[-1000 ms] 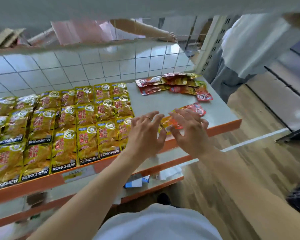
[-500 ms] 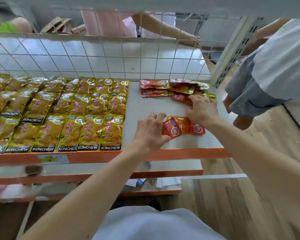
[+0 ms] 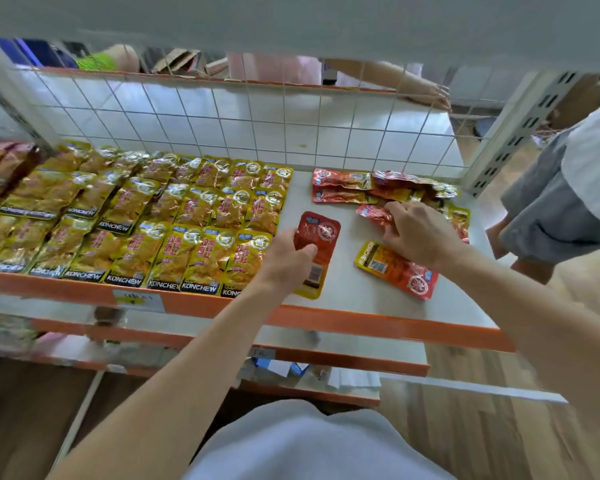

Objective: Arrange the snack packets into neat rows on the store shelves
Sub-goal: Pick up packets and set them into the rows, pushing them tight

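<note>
L hand (image 3: 286,259) curled round a red snack packet (image 3: 317,242), thumb pressed on its front. Packet long-side front-to-back, just R of the yellow rows, lower end near the front lip; lifted or lying flat, can't tell. R hand (image 3: 421,233) pinching a second red packet (image 3: 374,214) by the fingertips, just in front of the loose pile.

L to mid: yellow KONCHEW packets (image 3: 187,223) in 3 overlapping rows, front row flush w/ orange shelf edge (image 3: 378,325). Bare grey strip (image 3: 354,296) betw. yellow rows and red ones. Orange-red packet (image 3: 395,270) flat, skewed, by R wrist, near the edge. Loose red pile (image 3: 371,187) at back R, close to wire grid back (image 3: 222,126). R end closed by slotted upright (image 3: 523,129); bystander (image 3: 561,202) just beyond it.
</note>
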Available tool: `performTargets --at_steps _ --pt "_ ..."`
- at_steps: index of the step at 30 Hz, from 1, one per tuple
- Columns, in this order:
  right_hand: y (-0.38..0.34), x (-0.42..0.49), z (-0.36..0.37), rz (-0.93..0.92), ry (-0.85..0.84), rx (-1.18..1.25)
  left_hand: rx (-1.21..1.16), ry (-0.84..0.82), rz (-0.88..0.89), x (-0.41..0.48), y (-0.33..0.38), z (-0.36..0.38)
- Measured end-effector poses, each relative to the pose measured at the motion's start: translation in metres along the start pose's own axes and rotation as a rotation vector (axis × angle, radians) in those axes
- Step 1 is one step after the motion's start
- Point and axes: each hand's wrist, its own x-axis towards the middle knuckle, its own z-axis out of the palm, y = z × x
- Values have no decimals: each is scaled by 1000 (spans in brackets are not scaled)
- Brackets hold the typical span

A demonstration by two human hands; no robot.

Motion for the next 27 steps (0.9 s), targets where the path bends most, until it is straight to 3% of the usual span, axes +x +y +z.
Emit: performTargets --at_steps 4,8,11,14,16,19,24,27 --pt "8 -10 -12 -97 147 32 -465 -80 -132 -3 4 -12" --pt "-20 -24 -22 106 372 397 -848 -184 -198 -9 -5 -22" --pt "-60 -32 -25 318 285 764 -1095 -341 -135 -21 -12 -39" --pt "-109 -36 -31 481 67 1349 -1174 -346 -67 -34 -25 -57" --pt "-138 -37 -33 516 -80 1567 -1216 -281 -67 -45 -31 -71" --pt "-175 -36 -32 493 -225 1640 -1151 -59 -127 -64 -37 -98" --pt "-237 -27 -31 439 -276 1615 -864 280 -211 -88 -73 -152" --pt "-277 -23 -31 412 -286 1617 -818 384 -201 -99 -92 -185"
